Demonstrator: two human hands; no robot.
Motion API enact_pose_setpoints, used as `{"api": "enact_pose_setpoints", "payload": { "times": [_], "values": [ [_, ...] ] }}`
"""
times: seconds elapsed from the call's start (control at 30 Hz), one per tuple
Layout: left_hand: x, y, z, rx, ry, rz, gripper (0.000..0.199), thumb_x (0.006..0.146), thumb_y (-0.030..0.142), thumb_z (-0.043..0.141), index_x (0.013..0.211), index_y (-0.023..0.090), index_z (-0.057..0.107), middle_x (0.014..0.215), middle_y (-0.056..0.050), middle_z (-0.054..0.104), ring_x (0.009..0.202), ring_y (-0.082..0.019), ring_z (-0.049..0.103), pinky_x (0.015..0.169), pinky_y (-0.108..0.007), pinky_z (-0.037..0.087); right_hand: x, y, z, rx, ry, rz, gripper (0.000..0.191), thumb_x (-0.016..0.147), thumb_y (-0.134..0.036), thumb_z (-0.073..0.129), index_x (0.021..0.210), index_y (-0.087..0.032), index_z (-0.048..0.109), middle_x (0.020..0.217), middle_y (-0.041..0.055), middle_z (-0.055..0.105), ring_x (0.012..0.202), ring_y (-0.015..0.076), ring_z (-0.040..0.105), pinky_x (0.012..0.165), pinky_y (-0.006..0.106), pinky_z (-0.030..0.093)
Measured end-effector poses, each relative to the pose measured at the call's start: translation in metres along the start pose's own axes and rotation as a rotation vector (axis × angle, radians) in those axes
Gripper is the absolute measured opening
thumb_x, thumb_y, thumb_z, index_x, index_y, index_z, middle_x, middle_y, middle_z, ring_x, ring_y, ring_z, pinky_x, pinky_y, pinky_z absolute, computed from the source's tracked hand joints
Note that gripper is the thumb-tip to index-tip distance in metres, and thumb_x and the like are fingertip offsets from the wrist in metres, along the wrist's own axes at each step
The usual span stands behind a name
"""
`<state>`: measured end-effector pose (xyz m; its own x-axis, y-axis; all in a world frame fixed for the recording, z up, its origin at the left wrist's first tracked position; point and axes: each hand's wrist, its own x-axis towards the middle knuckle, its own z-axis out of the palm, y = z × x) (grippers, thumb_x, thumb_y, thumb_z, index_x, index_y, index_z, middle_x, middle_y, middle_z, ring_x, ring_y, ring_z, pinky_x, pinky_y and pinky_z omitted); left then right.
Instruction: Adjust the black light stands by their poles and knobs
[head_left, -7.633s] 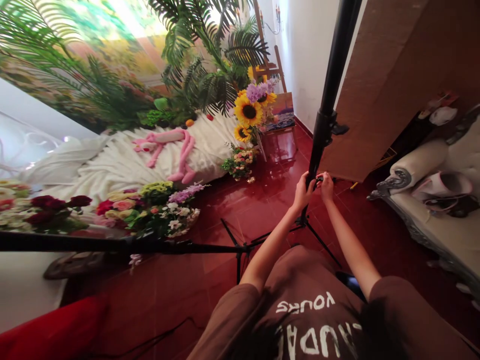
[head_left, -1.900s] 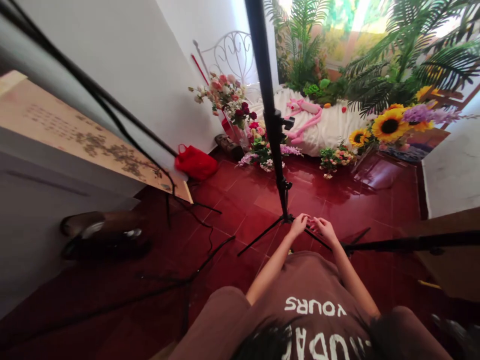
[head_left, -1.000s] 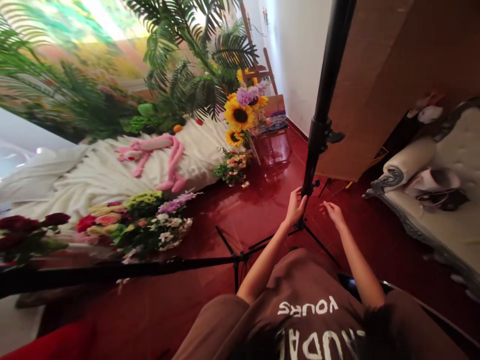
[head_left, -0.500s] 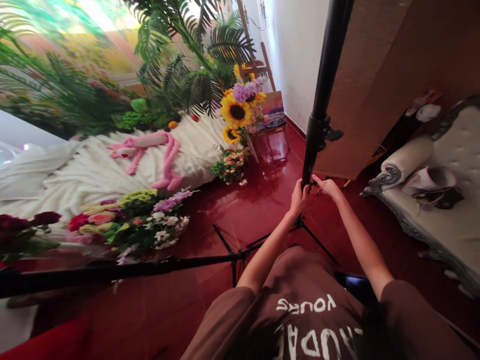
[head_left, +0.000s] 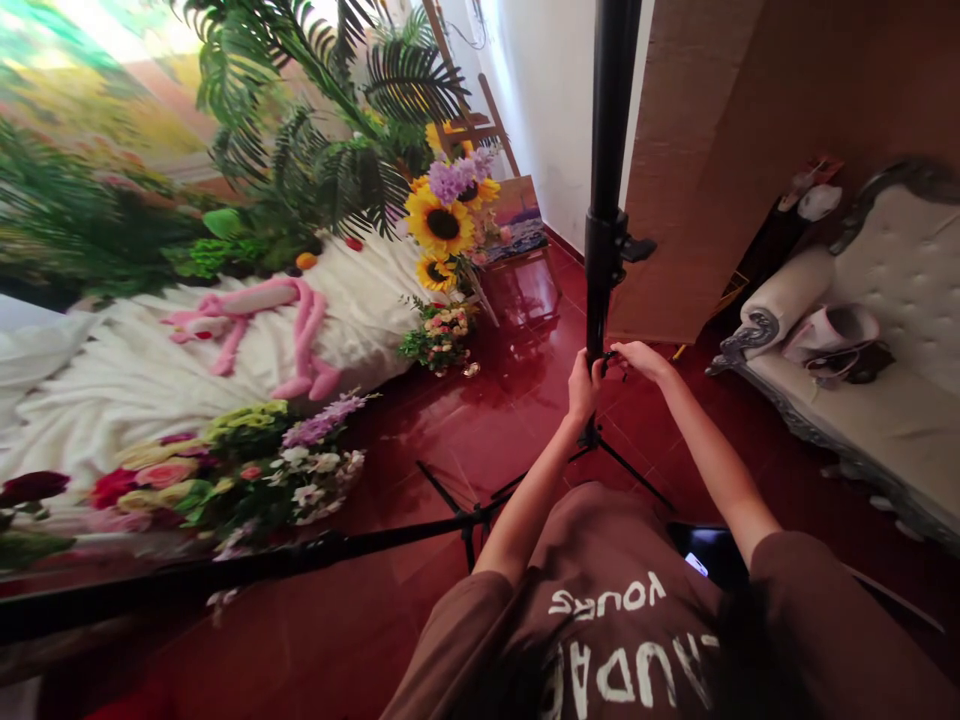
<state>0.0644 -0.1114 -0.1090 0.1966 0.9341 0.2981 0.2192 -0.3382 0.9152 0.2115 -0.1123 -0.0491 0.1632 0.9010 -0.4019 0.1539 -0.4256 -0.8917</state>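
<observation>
A black light stand (head_left: 600,265) rises in front of me, its tripod legs spread on the red floor. My left hand (head_left: 583,388) is wrapped round its pole, below a locking collar with a knob (head_left: 636,249). On the pole's right side, my right hand (head_left: 636,358) pinches a small black clamp knob (head_left: 609,358) at about the same height. The fingertips partly cover that lower knob.
A second black stand (head_left: 360,526) crosses the lower left. Flowers (head_left: 247,465) border a white-draped platform (head_left: 135,360) bearing a pink plush toy (head_left: 262,295). Sunflowers (head_left: 442,225) and an easel (head_left: 499,130) stand ahead. A tufted sofa (head_left: 892,290) is at right.
The view has turned slightly right, so the surroundings and the stand appear further left. My left hand stays round the pole and my right hand stays at the lower knob, its fingers slightly shifted.
</observation>
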Motion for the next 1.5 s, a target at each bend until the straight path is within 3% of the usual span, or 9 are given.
{"api": "enact_pose_setpoints", "payload": {
  "times": [0.23,0.4,0.53,0.77,0.93,1.07,1.17,1.3,1.5],
  "values": [
    [-0.002,-0.002,-0.001,0.014,-0.004,0.009,0.026,0.097,0.039,0.043,0.11,0.02,0.054,0.09,-0.006,0.069,0.077,-0.016,0.065,0.073,-0.027,0.048,-0.001,0.026,-0.008,0.084,-0.064,-0.288,0.013,0.087,-0.029,0.059,0.088,-0.017,0.062,0.069,-0.0033,0.058,0.059,0.0093,0.047,0.06,0.022,0.041],
    [-0.003,-0.004,0.002,0.008,0.019,0.004,0.028,0.097,0.041,0.043,0.11,0.019,0.055,0.087,-0.006,0.068,0.074,-0.015,0.065,0.071,-0.026,0.048,0.004,0.043,-0.01,0.118,-0.065,-0.414,0.023,0.083,-0.036,0.065,0.101,-0.022,0.061,0.092,0.0,0.065,0.076,0.0114,0.055,0.066,0.021,0.046],
    [-0.002,-0.003,0.004,0.003,0.02,0.018,0.029,0.097,0.042,0.043,0.109,0.018,0.055,0.088,-0.006,0.068,0.075,-0.015,0.065,0.071,-0.026,0.048,0.0,0.044,-0.012,0.085,-0.028,-0.437,0.027,0.083,-0.041,0.066,0.103,-0.023,0.061,0.086,-0.0016,0.064,0.066,0.0104,0.051,0.059,0.021,0.043],
    [-0.002,0.001,0.003,-0.001,0.021,0.033,0.03,0.097,0.043,0.044,0.109,0.019,0.056,0.09,-0.007,0.068,0.078,-0.017,0.066,0.074,-0.028,0.049,-0.005,0.037,-0.01,0.169,-0.084,-0.452,0.017,0.081,-0.032,0.064,0.095,-0.023,0.057,0.076,-0.0025,0.062,0.071,0.0129,0.059,0.07,0.026,0.049],
    [-0.001,-0.002,0.005,-0.05,0.014,0.027,0.028,0.097,0.042,0.044,0.11,0.021,0.055,0.087,-0.006,0.068,0.074,-0.016,0.065,0.072,-0.028,0.05,0.003,0.039,-0.001,0.119,0.082,-0.487,0.01,0.071,-0.019,0.058,0.065,-0.02,0.05,0.078,0.0003,0.063,0.081,0.0148,0.059,0.081,0.03,0.048],
    [0.0,-0.006,0.004,-0.081,0.01,0.038,0.029,0.096,0.042,0.044,0.114,0.022,0.055,0.086,-0.005,0.067,0.073,-0.016,0.065,0.071,-0.028,0.05,0.004,0.034,0.008,0.266,0.101,-0.517,0.012,0.071,-0.022,0.058,0.066,-0.021,0.047,0.09,0.0023,0.068,0.095,0.0176,0.062,0.087,0.033,0.048],
    [0.0,-0.007,0.004,-0.088,0.01,0.038,0.029,0.096,0.043,0.045,0.115,0.022,0.054,0.085,-0.004,0.067,0.073,-0.016,0.065,0.07,-0.028,0.05,-0.005,0.009,0.012,0.441,0.07,-0.556,0.017,0.074,-0.03,0.062,0.073,-0.023,0.046,0.09,0.0015,0.069,0.097,0.0175,0.064,0.091,0.034,0.05],
    [0.0,-0.007,0.004,-0.074,0.017,0.024,0.028,0.096,0.043,0.046,0.113,0.022,0.055,0.083,-0.004,0.067,0.072,-0.016,0.065,0.069,-0.028,0.051,-0.035,-0.063,0.013,0.509,0.012,-0.813,0.036,0.072,-0.042,0.072,0.098,-0.027,0.053,0.108,0.0006,0.065,0.111,0.0158,0.062,0.102,0.031,0.047],
    [-0.001,-0.002,0.002,-0.063,-0.007,-0.004,0.029,0.096,0.041,0.046,0.114,0.02,0.054,0.086,-0.005,0.068,0.074,-0.015,0.067,0.072,-0.028,0.051,-0.071,-0.167,0.024,0.213,0.134,-1.045,0.044,0.079,-0.046,0.073,0.109,-0.022,0.051,0.099,-0.0016,0.061,0.1,0.0129,0.065,0.099,0.033,0.049]
  ]
}}
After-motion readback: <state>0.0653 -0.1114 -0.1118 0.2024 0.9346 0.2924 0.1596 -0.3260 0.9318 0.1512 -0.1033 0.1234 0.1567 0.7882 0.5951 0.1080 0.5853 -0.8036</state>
